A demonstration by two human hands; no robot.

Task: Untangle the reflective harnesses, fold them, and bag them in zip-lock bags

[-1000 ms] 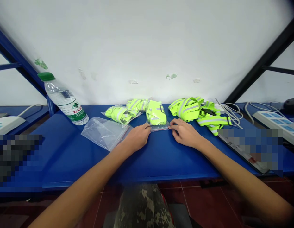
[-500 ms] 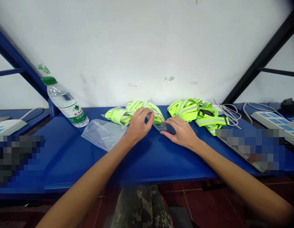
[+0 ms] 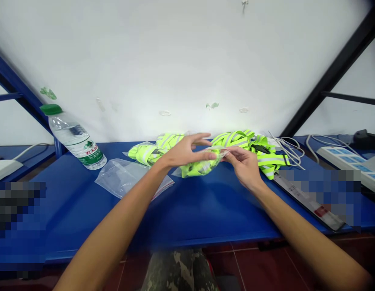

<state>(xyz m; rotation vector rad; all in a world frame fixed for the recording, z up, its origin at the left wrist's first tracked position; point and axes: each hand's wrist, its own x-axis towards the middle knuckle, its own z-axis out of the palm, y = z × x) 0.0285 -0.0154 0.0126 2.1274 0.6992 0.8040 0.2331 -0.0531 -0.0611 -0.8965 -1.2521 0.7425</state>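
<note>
The fingers of our right hand (image 3: 245,166) pinch the red-lined zip edge (image 3: 224,150) of a clear zip-lock bag (image 3: 200,168) at the centre of the frame; hi-vis reflective strap fills the bag. The fingers of our left hand (image 3: 187,150) are spread, unclenched, the thumb apparently resting against it. Since half a second ago, we have swung the zip edge rightward; we judge that handling now centres on the closure. We cannot confirm whether it is sealed, nor whether the bag touches the bench (image 3: 205,218). Pixelation masks the lower left.
</note>
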